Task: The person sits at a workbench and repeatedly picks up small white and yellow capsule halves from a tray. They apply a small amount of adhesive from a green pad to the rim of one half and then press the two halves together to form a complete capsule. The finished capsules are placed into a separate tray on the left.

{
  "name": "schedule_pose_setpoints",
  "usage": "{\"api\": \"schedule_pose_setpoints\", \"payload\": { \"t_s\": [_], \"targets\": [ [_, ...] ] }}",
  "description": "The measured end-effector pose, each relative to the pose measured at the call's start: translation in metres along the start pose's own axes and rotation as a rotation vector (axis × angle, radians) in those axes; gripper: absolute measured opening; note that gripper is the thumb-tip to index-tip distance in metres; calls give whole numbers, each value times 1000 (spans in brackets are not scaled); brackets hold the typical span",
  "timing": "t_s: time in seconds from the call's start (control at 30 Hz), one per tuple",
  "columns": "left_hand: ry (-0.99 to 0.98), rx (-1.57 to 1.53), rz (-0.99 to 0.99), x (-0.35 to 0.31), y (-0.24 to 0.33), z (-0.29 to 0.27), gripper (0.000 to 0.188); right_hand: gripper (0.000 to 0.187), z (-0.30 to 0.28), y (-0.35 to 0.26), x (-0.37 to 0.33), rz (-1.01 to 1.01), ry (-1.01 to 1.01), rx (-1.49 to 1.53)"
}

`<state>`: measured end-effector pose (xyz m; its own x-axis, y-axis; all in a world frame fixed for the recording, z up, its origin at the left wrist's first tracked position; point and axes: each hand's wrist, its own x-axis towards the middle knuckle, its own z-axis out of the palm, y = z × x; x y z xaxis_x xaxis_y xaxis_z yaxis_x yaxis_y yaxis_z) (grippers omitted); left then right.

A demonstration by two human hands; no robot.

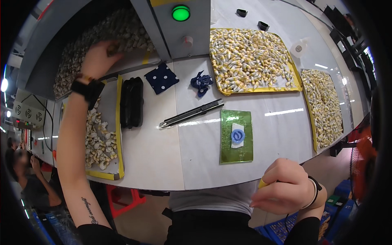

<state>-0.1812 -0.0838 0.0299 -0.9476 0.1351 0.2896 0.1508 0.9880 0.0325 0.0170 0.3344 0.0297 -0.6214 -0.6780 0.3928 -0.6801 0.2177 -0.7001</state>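
Note:
My left hand (pixel 102 59) reaches into a grey cabinet at the upper left, over a heap of small whitish pieces (pixel 128 34). Its thumb and fingers are curled together at the heap's edge; what lies between them is unclear. My right hand (pixel 286 185) is closed in front of the table's near edge, with a bit of yellow (pixel 262 183) showing at its fingers. Whether that yellow is held or worn, I cannot tell. Closest to this hand lies a green rectangular pad (pixel 237 155) bearing a small blue round piece (pixel 238 136) on a white patch.
Yellow-edged trays (pixel 299 81) of small yellow-and-white pieces stand at the right; another tray (pixel 119 143) lies under my left forearm. A cutter knife (pixel 192 113), black case (pixel 132 102), dotted cloth (pixel 161 78) and crumpled blue cloth (pixel 201 83) lie mid-table. A green light (pixel 181 13) glows on the cabinet.

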Motion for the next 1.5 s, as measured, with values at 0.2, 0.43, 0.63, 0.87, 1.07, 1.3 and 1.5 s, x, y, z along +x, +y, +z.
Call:
{"api": "schedule_pose_setpoints", "payload": {
  "t_s": [0.2, 0.43, 0.63, 0.87, 1.07, 1.3, 1.5],
  "targets": [
    [49, -35, 20, 30, -10, 38, 41, 21, -18, -4, -28, 170, 53, -49],
    [118, -554, -25, -6, -22, -6, 31, 21, -45, 3, -13, 177, 181, -431],
    [-382, -1399, -47, -130, 123, -73, 28, 12, -86, 85, 22, 317, 19, -818],
    [-1208, -2053, -118, -208, 166, -52, 23, 12, -81, 136, 54, 326, -154, -606],
    [-703, -2398, -273, -237, 182, -7, 23, 9, -74, 137, 48, 342, -135, -768],
    [-489, -2434, -276, -238, 199, 9, 32, 11, -71, 127, 50, 244, -16, -732],
    [-436, -2359, -417, -230, 200, -2, 39, 15, -38, 61, 48, 146, -34, -359]
  ]
}}
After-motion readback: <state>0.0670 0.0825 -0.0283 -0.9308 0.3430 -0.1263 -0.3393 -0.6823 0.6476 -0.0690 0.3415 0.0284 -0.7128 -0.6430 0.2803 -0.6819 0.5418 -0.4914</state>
